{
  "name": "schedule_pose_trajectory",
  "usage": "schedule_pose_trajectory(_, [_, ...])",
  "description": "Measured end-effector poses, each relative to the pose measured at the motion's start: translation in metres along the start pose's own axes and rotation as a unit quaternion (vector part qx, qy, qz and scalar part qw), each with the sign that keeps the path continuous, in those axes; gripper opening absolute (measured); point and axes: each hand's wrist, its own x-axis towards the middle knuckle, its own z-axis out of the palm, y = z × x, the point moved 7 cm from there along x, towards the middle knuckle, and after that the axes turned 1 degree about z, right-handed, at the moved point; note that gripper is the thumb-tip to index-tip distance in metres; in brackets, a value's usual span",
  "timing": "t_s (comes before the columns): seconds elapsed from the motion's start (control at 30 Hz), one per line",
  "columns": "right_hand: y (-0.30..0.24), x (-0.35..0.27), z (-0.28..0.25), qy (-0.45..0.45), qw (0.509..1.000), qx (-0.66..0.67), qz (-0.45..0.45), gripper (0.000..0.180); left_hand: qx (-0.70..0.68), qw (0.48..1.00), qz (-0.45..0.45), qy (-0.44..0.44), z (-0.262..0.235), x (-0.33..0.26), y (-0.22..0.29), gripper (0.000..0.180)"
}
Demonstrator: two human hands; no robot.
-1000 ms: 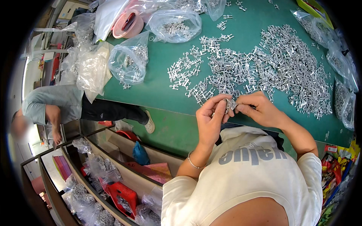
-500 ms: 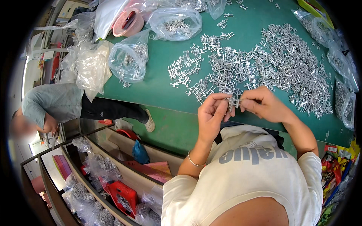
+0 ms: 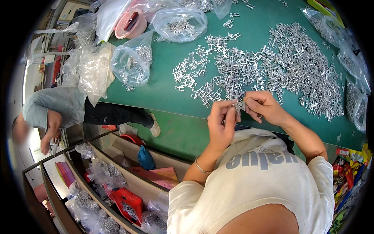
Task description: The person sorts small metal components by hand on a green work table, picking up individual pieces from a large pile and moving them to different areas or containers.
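My left hand is closed around small silver metal parts at the near edge of the green table. Its fingers hide most of what they grip. Close beside it, my right hand pinches at the same spot, thumb and forefinger meeting the metal between the two hands. Exactly how the parts fit together is too small to make out. Beyond my fingers spreads a large heap of the same kind of silver metal parts, with a looser scatter of them to the left.
Clear plastic bags of metal parts and a pink basket stand at the back left. More filled bags line the right edge. Left of me, a wooden shelf unit holds bags and a red bin. Another person stands beyond it.
Both hands have drawn closer together over the metal part. My right fingers have curled inward and my left hand has turned slightly. The other person's arm has moved lower.
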Motion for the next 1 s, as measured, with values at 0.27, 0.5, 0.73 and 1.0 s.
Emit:
schedule_pose_trajectory(0.27, [0.004,-0.007,0.004,-0.004,0.998,-0.022,0.054,0.029,0.039,0.999,0.015,-0.01,-0.003,-0.005,-0.013,0.016])
schedule_pose_trajectory(0.5, [-0.014,-0.003,-0.004,0.012,0.965,-0.261,-0.004,0.018,-0.293,0.929,-0.2,-0.107,0.004,-0.005,-0.048,0.019])
schedule_pose_trajectory(0.73, [-0.035,-0.005,0.01,0.081,0.884,-0.425,-0.18,0.006,-0.281,0.944,-0.172,0.015,0.001,-0.005,-0.046,0.016])
schedule_pose_trajectory(1.0, [-0.041,-0.011,0.02,0.055,0.754,-0.607,-0.244,0.004,-0.226,0.956,-0.185,0.031,-0.001,0.0,-0.04,0.015])
